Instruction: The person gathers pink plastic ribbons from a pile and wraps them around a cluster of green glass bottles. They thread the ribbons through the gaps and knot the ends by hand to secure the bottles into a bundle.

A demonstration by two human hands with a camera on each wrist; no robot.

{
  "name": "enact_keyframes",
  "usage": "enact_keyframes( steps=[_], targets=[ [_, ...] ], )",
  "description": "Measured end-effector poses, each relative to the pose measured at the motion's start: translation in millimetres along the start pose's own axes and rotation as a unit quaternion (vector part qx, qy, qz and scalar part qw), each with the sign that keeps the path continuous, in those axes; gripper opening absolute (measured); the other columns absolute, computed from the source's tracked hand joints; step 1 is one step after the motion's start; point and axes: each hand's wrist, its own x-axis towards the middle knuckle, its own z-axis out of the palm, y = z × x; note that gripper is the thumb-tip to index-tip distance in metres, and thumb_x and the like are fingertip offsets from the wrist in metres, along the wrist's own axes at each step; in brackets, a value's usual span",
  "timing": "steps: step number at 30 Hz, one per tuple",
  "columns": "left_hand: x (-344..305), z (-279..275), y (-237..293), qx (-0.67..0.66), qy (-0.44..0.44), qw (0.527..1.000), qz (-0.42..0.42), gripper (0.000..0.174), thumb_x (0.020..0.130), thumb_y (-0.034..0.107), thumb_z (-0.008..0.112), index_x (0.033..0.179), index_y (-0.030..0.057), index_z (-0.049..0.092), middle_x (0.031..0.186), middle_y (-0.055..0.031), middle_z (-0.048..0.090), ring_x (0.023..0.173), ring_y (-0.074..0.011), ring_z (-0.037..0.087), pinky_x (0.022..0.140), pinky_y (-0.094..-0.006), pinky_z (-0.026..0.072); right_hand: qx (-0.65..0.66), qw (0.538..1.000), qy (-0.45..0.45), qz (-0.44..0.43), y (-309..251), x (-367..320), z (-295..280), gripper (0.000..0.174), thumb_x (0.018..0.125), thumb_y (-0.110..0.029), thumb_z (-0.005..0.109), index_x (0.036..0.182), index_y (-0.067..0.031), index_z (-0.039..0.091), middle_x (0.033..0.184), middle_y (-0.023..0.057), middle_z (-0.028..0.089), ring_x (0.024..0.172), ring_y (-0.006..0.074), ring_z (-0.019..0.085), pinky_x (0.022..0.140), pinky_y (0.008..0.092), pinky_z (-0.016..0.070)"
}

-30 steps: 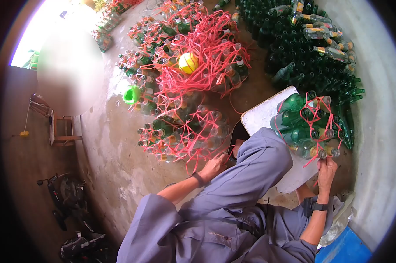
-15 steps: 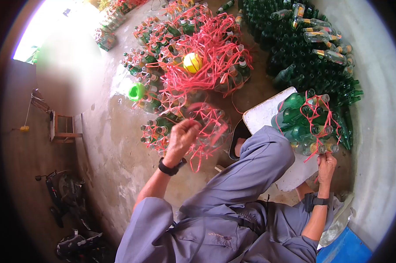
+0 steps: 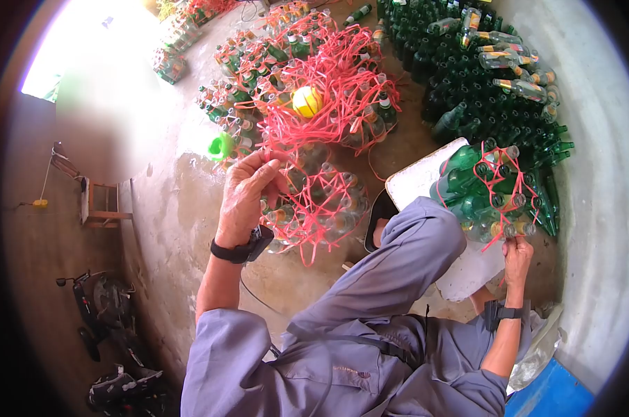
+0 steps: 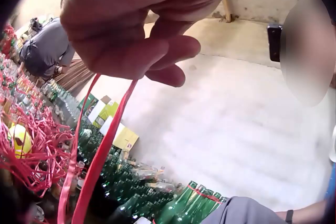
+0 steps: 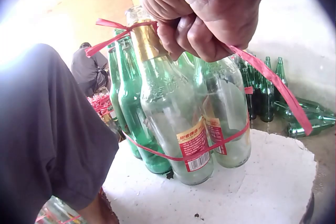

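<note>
My left hand [image 3: 248, 187] is raised over the floor bundles at left. In the left wrist view its fingers pinch a red plastic strap [image 4: 100, 166], whose two strands hang down. On a white board [image 3: 412, 184] at right stands a bundle of green and clear bottles [image 3: 460, 177], with red strap round the necks and a band round the bodies. My right hand [image 3: 517, 260] is at the near necks of this bundle. Up close, its curled fingers grip a red strap [image 5: 278, 85] beside a gold-foiled neck [image 5: 144, 40], the loose end sticking out to the right.
Strapped bottle bundles [image 3: 328, 208] stand on the floor at left, a heap of red strap [image 3: 328, 83] with a yellow ball [image 3: 307, 102] lying on those behind. Many green bottles [image 3: 460, 76] line the right wall. Another person [image 5: 89, 69] crouches in the background.
My left hand has lifted from low beside my leg, up and to the left over the floor bundles. My right hand has stayed at the bottle necks.
</note>
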Motion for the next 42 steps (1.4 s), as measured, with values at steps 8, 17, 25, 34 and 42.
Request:
enact_keyframes(
  steps=[8,17,25,34,42],
  targets=[
    [-23.8,1.4,32.3,-0.080,-0.095,0.989,0.079,0.047,0.090,0.025,0.068,0.126,-0.0056,0.062,0.070,-0.0060,0.065,0.060,-0.0111,0.059,0.062,-0.0236,0.0464,-0.008,1.000,0.001,-0.016,2.5,0.9,-0.7,0.019,0.098,-0.013,0.055,0.088,-0.0025,0.066,0.061,-0.0025,0.049,0.056,0.0066,0.042,0.053,0.0268,0.0325],
    [-30.8,15.4,37.5,-0.040,-0.120,0.960,0.250,0.050,0.082,0.037,0.073,0.119,0.0031,0.071,0.133,-0.0234,0.058,0.135,-0.0352,0.043,0.112,-0.0474,0.0291,0.008,1.000,0.008,-0.023,11.6,2.0,1.1,0.019,0.098,-0.014,0.055,0.087,-0.0021,0.066,0.061,-0.0022,0.049,0.056,0.0068,0.043,0.053,0.0273,0.0331],
    [-37.3,15.5,71.6,0.359,-0.169,0.822,0.409,0.044,0.075,0.048,0.078,0.102,0.0129,0.080,0.148,-0.0147,0.050,0.151,-0.0415,0.016,0.119,-0.0581,0.0116,-0.020,0.999,0.011,-0.040,13.6,3.2,-0.3,0.021,0.098,-0.016,0.056,0.085,-0.0015,0.064,0.061,-0.0005,0.050,0.056,0.0088,0.044,0.054,0.0290,0.0345],
    [-32.1,48.7,84.6,0.242,-0.152,0.889,0.357,0.034,0.086,0.006,0.071,0.119,0.0041,0.069,0.128,-0.0140,0.067,0.122,-0.0266,0.062,0.101,-0.0373,0.0490,-0.030,0.998,0.010,-0.046,15.9,4.4,0.7,0.024,0.098,-0.020,0.057,0.086,-0.0005,0.066,0.060,-0.0009,0.050,0.056,0.0090,0.045,0.054,0.0301,0.0356],
    [-42.5,83.6,24.4,0.293,-0.249,0.900,0.207,0.028,0.091,0.012,0.064,0.118,0.0077,0.070,0.098,-0.0153,0.073,0.087,-0.0230,0.073,0.076,-0.0359,0.0569,-0.093,0.988,0.019,-0.122,12.5,5.3,-0.5,0.029,0.097,-0.020,0.056,0.080,0.0024,0.063,0.056,0.0119,0.052,0.051,0.0222,0.051,0.053,0.0392,0.0387]
  ],
)
